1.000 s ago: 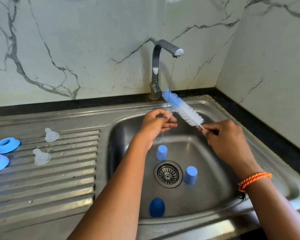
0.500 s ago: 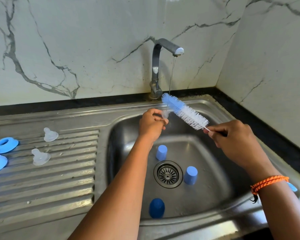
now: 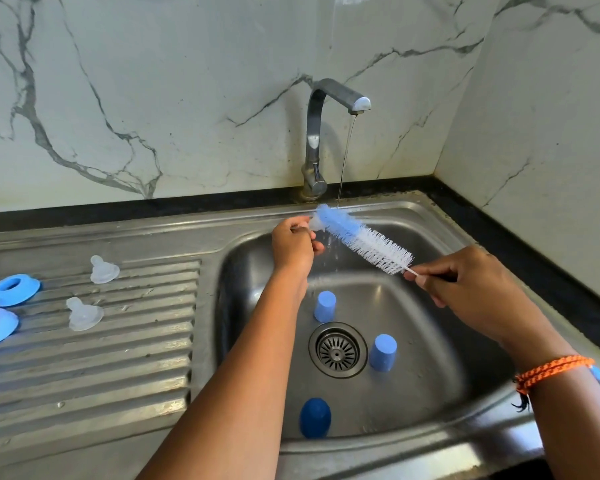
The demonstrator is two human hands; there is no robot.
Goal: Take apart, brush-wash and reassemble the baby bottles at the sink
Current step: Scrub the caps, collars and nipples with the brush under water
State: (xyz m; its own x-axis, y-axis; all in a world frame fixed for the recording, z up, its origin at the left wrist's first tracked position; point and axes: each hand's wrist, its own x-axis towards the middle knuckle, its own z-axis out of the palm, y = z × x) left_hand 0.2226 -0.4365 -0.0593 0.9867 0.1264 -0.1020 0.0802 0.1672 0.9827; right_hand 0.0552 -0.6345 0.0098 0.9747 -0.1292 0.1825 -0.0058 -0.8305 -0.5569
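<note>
Both hands have lifted up and back toward the tap since the earlier frames, brush tip now right under the stream. Left hand (image 3: 293,249) pinches a small clear silicone teat (image 3: 315,224) at its base, grip clamped on it, held above the steel sink basin (image 3: 440,344). Right hand (image 3: 465,285) pinches the thin wire stem of the blue-and-white bristle bottle brush (image 3: 364,239), grip clamped on it, blue tip touching the teat. Thin water stream (image 3: 343,157) from the steel tap (image 3: 317,140) hits the bristles. The teat looks light, soft, floppy and slippery when wet; best held by the thicker flange, not the tip. Two more clear teats (image 3: 103,270) and two blue plastic collar rings (image 3: 14,289) lie on the ribbed draining board (image 3: 118,358). Three blue caps (image 3: 324,306) stand in the basin.
</note>
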